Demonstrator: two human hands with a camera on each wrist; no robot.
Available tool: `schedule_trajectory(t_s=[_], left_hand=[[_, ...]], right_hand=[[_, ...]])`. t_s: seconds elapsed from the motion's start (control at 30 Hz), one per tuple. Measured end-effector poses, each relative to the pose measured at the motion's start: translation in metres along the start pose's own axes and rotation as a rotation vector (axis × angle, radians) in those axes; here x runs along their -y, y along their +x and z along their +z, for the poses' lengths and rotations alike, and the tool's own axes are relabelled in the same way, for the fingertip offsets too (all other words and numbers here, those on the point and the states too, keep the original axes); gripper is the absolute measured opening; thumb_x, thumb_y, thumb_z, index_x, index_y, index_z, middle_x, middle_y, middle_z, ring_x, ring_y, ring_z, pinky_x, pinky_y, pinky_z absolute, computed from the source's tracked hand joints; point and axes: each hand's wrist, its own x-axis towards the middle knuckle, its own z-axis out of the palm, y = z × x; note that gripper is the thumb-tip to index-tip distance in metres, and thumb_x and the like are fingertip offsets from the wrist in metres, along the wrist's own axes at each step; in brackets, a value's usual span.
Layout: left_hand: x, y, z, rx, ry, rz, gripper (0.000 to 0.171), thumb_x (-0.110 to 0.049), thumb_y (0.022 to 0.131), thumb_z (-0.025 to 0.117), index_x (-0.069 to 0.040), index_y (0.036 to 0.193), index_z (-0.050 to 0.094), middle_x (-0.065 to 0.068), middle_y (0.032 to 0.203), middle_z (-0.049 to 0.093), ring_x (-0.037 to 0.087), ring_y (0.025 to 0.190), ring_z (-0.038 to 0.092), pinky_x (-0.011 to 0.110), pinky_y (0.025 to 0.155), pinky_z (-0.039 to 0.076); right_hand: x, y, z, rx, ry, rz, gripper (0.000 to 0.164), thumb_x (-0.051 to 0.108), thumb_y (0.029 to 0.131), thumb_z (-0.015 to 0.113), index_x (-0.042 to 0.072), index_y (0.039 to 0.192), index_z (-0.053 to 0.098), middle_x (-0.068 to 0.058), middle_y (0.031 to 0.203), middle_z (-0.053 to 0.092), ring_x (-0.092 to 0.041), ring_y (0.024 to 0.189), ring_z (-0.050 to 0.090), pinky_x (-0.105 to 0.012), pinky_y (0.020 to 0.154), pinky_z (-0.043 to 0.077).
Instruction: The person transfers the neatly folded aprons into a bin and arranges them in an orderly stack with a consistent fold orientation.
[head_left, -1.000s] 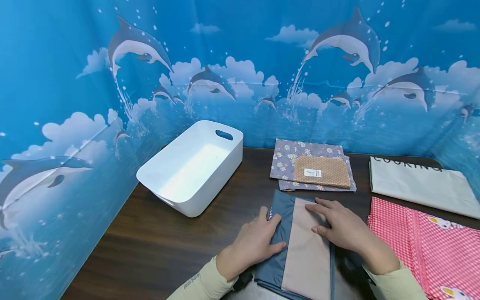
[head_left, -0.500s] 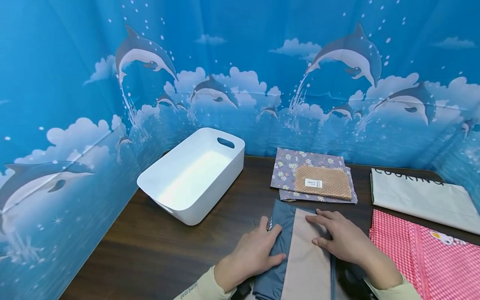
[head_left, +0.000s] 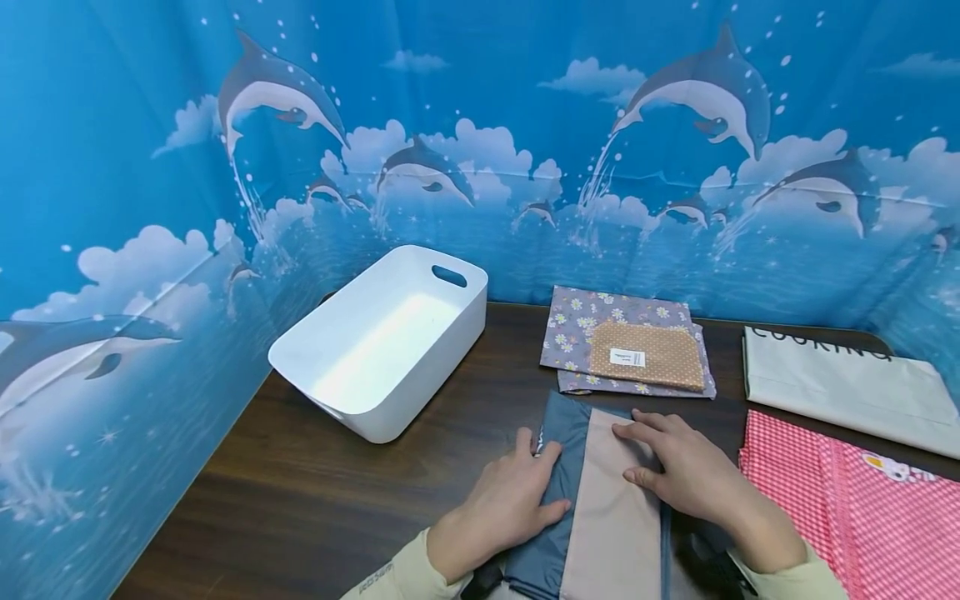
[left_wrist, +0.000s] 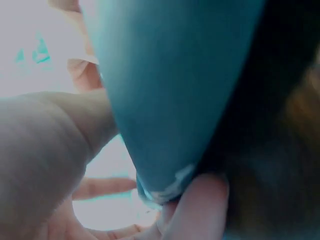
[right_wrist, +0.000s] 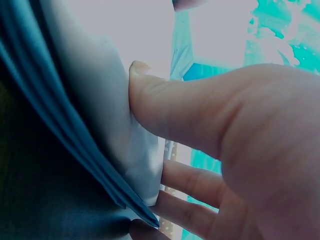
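A folded dark blue cloth (head_left: 561, 508) with a beige panel (head_left: 611, 517) lies at the front of the table, in the head view. My left hand (head_left: 501, 492) rests on its left edge, fingers spread and thumb on the blue part. On the beige panel, near the far right corner, my right hand (head_left: 682, 467) rests with thumb and fingers touching the fabric. The left wrist view shows the blue cloth (left_wrist: 170, 100) up close, a fingertip at its lower corner. In the right wrist view, the thumb (right_wrist: 170, 105) presses the beige surface beside the layered blue edge (right_wrist: 75, 130).
A white bin (head_left: 427, 392) with handle holes stands to the left. Behind the cloth lie a folded purple floral cloth (head_left: 566, 333) and a tan dotted piece (head_left: 667, 354) with a label. A folded cream cloth (head_left: 840, 387) and a pink checked cloth (head_left: 802, 483) lie at right.
The head view has tilted and shifted slightly. Both hands keep nearly the same place on the folded cloth, and nothing else has visibly moved.
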Motion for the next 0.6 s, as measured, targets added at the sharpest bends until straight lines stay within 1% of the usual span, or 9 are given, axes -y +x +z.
schedule_trajectory(t_s=[0.13, 0.23, 0.33, 0.43, 0.53, 0.6], left_hand=[[-0.004, -0.001, -0.003, 0.002, -0.068, -0.067, 0.084, -0.042, 0.091, 0.087, -0.007, 0.154, 0.044, 0.017, 0.124, 0.051, 0.015, 0.067, 0.055, 0.030, 0.060, 0.052], [-0.005, -0.001, -0.005, 0.025, -0.128, -0.117, 0.088, -0.040, 0.090, 0.089, -0.006, 0.156, 0.042, 0.019, 0.127, 0.051, 0.018, 0.073, 0.059, 0.033, 0.066, 0.056], [-0.005, -0.001, -0.008, 0.056, -0.207, -0.164, 0.091, -0.036, 0.088, 0.091, -0.005, 0.158, 0.041, 0.023, 0.133, 0.051, 0.025, 0.084, 0.066, 0.040, 0.075, 0.060], [-0.003, 0.001, -0.008, 0.057, -0.287, -0.193, 0.095, -0.032, 0.085, 0.093, -0.003, 0.158, 0.040, 0.027, 0.137, 0.052, 0.035, 0.096, 0.070, 0.049, 0.082, 0.062], [0.004, 0.005, 0.000, 0.053, -0.316, -0.197, 0.097, -0.033, 0.084, 0.093, -0.004, 0.159, 0.037, 0.029, 0.141, 0.053, 0.041, 0.110, 0.070, 0.053, 0.090, 0.061], [0.009, 0.009, 0.005, 0.057, -0.328, -0.191, 0.100, -0.033, 0.084, 0.093, -0.005, 0.161, 0.036, 0.029, 0.144, 0.053, 0.042, 0.120, 0.067, 0.055, 0.096, 0.060]], right_hand=[[0.002, 0.000, -0.001, 0.001, 0.004, 0.001, 0.056, 0.034, 0.091, 0.086, 0.018, 0.142, 0.071, -0.026, 0.154, 0.059, -0.051, 0.135, 0.058, -0.070, 0.101, 0.052], [0.002, 0.000, 0.000, 0.006, 0.005, 0.007, 0.057, 0.035, 0.090, 0.086, 0.019, 0.142, 0.071, -0.025, 0.154, 0.059, -0.051, 0.135, 0.058, -0.071, 0.100, 0.052], [0.002, 0.000, 0.001, 0.014, 0.006, 0.018, 0.057, 0.037, 0.090, 0.086, 0.020, 0.143, 0.070, -0.024, 0.154, 0.059, -0.049, 0.135, 0.058, -0.071, 0.101, 0.052], [0.001, 0.001, -0.001, 0.011, 0.006, 0.025, 0.057, 0.036, 0.090, 0.086, 0.021, 0.143, 0.070, -0.024, 0.154, 0.059, -0.049, 0.135, 0.058, -0.071, 0.102, 0.051], [0.001, 0.002, -0.002, 0.007, 0.014, 0.031, 0.057, 0.035, 0.090, 0.086, 0.021, 0.143, 0.070, -0.024, 0.154, 0.059, -0.049, 0.136, 0.057, -0.071, 0.102, 0.050], [0.002, 0.002, -0.002, 0.006, 0.020, 0.036, 0.057, 0.035, 0.091, 0.086, 0.021, 0.143, 0.070, -0.024, 0.154, 0.059, -0.049, 0.136, 0.057, -0.072, 0.102, 0.050]])
